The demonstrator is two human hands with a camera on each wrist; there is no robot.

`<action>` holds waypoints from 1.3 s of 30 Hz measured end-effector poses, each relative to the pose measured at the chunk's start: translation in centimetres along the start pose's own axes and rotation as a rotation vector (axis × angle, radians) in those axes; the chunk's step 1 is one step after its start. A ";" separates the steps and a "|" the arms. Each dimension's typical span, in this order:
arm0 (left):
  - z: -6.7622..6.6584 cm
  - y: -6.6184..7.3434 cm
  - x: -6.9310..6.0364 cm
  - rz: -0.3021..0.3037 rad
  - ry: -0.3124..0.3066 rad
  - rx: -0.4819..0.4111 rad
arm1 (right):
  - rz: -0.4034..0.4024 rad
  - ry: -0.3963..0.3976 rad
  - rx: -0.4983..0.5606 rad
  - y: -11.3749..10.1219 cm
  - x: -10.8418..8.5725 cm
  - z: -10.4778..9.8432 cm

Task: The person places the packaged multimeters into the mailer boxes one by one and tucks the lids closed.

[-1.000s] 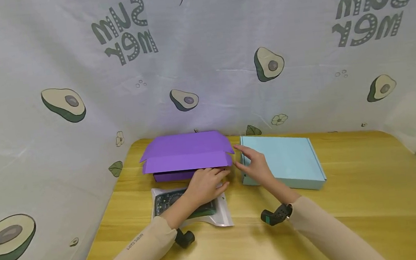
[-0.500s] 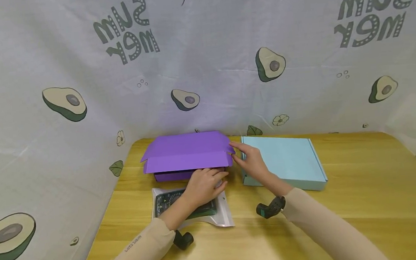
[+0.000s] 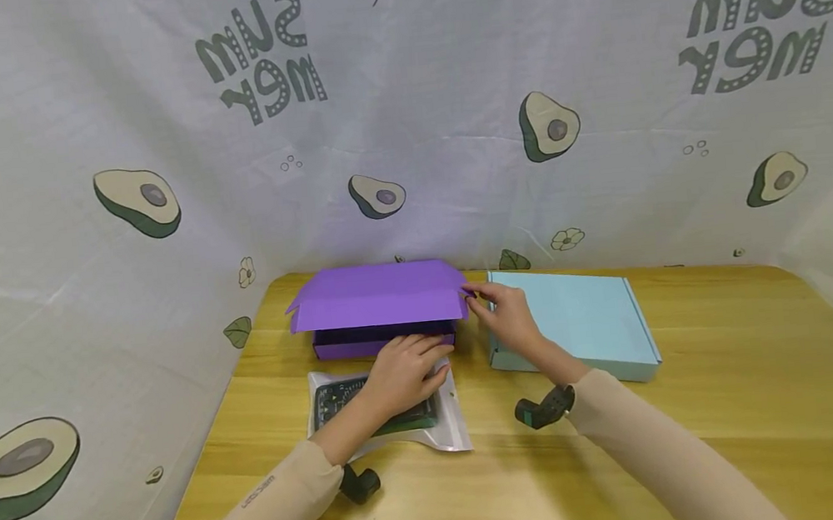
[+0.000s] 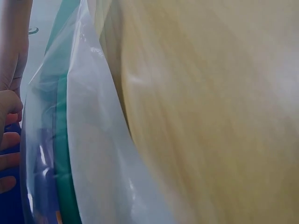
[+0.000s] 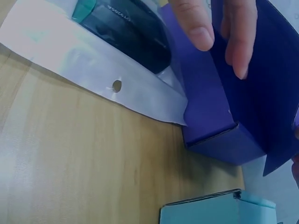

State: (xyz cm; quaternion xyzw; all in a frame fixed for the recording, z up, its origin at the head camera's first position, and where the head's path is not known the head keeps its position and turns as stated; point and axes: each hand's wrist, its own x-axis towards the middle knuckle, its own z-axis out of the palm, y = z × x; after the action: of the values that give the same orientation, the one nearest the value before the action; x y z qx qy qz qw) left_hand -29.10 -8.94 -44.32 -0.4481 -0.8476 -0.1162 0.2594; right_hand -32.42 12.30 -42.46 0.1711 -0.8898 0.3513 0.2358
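Note:
A purple cardboard box stands at the back left with its lid tilted partly up and a dark gap above its front wall. My left hand rests at the front wall's top edge; in the right wrist view its fingertips reach over the opening, thumb apart. My right hand pinches the flap at the lid's right corner. Under my left forearm lies a clear plastic bag with a dark multimeter inside, partly hidden by that arm.
A closed light blue box lies right of the purple one, under and behind my right hand. Both sit on a wooden table. A white printed curtain hangs right behind the table's back edge.
My right hand moved left to the purple lid's corner and took hold of its flap. The lid's front edge has risen, widening the gap. My left hand has stayed nearly still.

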 end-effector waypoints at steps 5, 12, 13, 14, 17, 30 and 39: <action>-0.5 -0.1 -0.9 -0.020 -0.025 0.012 | 0.032 0.016 0.029 -0.1 0.6 -0.1; -1.1 -0.5 -2.9 -0.052 -0.050 -0.002 | 0.065 0.016 0.043 -0.1 1.5 -0.5; -1.3 -0.6 -3.2 -0.060 -0.055 -0.004 | 0.070 0.014 0.048 -0.1 1.6 -0.6; -1.4 -0.7 -3.5 -0.069 -0.059 -0.008 | 0.074 0.013 0.050 -0.1 1.8 -0.6; -1.8 -0.8 -4.1 -0.096 -0.068 -0.018 | 0.088 0.007 0.069 -0.1 2.3 -0.8; -2.3 -1.6 -6.1 -0.165 -0.063 -0.038 | 0.128 0.042 0.114 -0.5 4.6 -1.4; -2.5 -1.6 -6.7 -0.190 -0.071 -0.054 | 0.162 0.024 0.143 -0.8 6.0 -1.8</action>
State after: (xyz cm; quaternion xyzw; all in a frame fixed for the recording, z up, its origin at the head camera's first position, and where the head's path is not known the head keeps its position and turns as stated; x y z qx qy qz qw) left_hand -26.45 -15.66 -45.81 -0.3763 -0.8915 -0.1471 0.2048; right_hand -36.52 12.22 -37.64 0.1109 -0.8703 0.4340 0.2047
